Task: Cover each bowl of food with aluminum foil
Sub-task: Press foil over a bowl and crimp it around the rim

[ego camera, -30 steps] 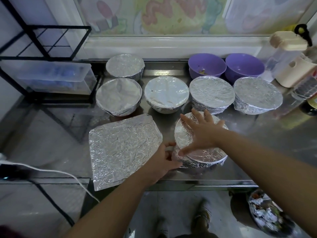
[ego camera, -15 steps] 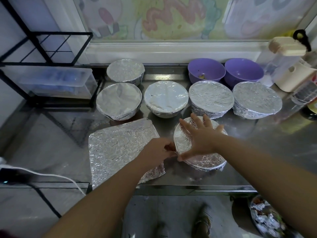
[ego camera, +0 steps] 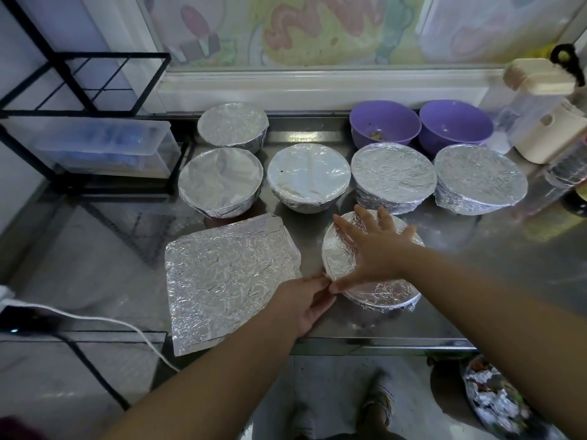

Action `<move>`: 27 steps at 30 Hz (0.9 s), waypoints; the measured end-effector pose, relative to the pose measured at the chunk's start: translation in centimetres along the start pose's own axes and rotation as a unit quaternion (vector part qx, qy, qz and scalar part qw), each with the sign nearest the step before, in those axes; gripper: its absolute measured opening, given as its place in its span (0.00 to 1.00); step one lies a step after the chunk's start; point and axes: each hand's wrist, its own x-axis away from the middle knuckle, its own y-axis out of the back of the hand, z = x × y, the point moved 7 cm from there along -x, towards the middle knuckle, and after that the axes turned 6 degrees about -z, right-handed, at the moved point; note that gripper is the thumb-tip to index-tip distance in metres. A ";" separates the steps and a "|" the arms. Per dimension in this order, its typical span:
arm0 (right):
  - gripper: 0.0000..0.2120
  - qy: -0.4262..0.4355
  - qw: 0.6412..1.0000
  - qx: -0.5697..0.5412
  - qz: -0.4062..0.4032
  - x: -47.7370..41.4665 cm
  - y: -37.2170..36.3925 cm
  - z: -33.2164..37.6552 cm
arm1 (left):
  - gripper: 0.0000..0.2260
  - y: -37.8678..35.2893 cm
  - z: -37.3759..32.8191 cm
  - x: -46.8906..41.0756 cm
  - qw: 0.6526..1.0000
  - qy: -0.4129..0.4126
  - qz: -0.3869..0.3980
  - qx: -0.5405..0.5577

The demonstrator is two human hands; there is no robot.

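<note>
Right grip (ego camera: pixel 374 249): fingers spread, palm flat on top of the foil-covered bowl (ego camera: pixel 381 292) at the desk's (ego camera: pixel 476 265) front edge. Left grip (ego camera: pixel 305 300): fingertips together against the foil at the bowl's near-left rim; cannot tell whether they pinch it. Crinkled foil sheet (ego camera: pixel 228 281) lies flat just left. Five more covered bowls (ego camera: pixel 308 173) stand behind, and two uncovered purple bowls (ego camera: pixel 384 122) at the back right.

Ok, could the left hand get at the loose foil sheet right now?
Probably yes. The left hand is at the front covered bowl, right beside the foil sheet, which lies flat with only that forearm over a corner.
</note>
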 end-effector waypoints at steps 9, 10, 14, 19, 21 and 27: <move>0.68 0.002 1.000 -0.003 -0.010 0.0 -0.1 -0.1 | 0.10 -0.5 -0.1 1.0 0.998 0.011 -0.054 -0.006; 0.68 0.002 1.000 -0.001 -0.010 -0.1 -0.1 -0.1 | 0.10 -0.6 -0.5 1.1 0.998 0.007 -0.052 -0.022; 0.68 0.004 1.000 0.003 -0.010 -0.1 -0.1 -0.1 | 0.07 -1.2 -2.3 2.2 0.996 -0.003 -0.026 -0.090; 0.69 0.009 1.000 0.000 -0.013 0.0 -0.1 0.1 | 0.17 -3.9 -4.2 4.1 0.975 0.065 0.059 -0.202; 0.69 0.010 1.000 0.002 -0.013 0.0 -0.1 0.1 | 0.24 -4.5 -4.7 4.1 0.969 0.088 0.083 -0.215; 0.69 0.010 1.000 0.007 -0.018 -0.2 -0.1 0.1 | 0.30 -5.0 -5.5 3.2 0.951 0.107 0.105 -0.269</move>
